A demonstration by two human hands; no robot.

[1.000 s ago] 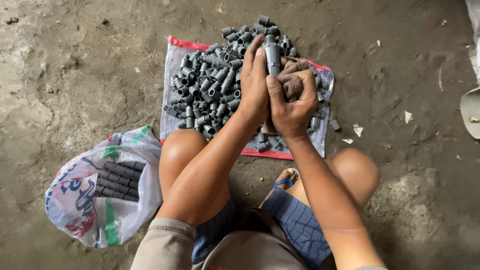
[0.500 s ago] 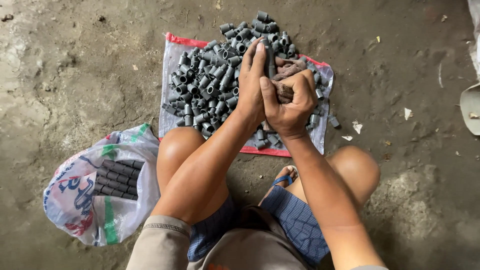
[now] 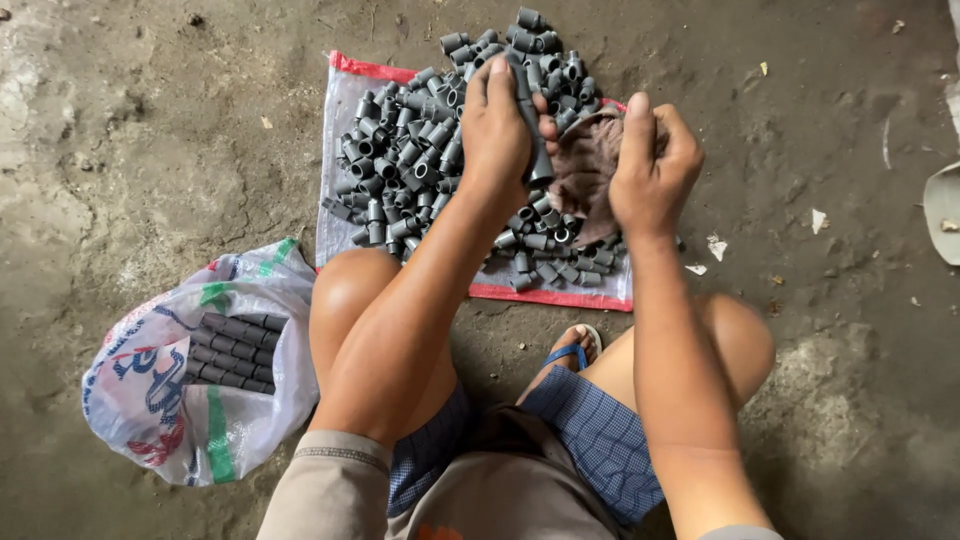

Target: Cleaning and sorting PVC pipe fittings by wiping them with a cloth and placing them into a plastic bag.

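Note:
My left hand (image 3: 497, 130) is closed around a stack of joined grey pipe fittings (image 3: 534, 125), held upright over the pile. Just to its right, my right hand (image 3: 652, 170) grips a brown rag (image 3: 585, 172), a small gap away from the stack. Below both hands lies a heap of several short grey plastic pipe fittings (image 3: 415, 160), spread on a white woven sack with a red edge (image 3: 555, 296) on the concrete floor.
A printed white plastic bag (image 3: 160, 390) at my left holds neat rows of dark fittings (image 3: 235, 350). My bare knees and a blue sandal (image 3: 570, 352) are below the sack. A pale object (image 3: 942, 210) sits at the right edge. Paper scraps lie on the floor.
My hands were together on the stack of fittings; now the right hand has pulled away to the right with the rag. The left hand still holds the stack.

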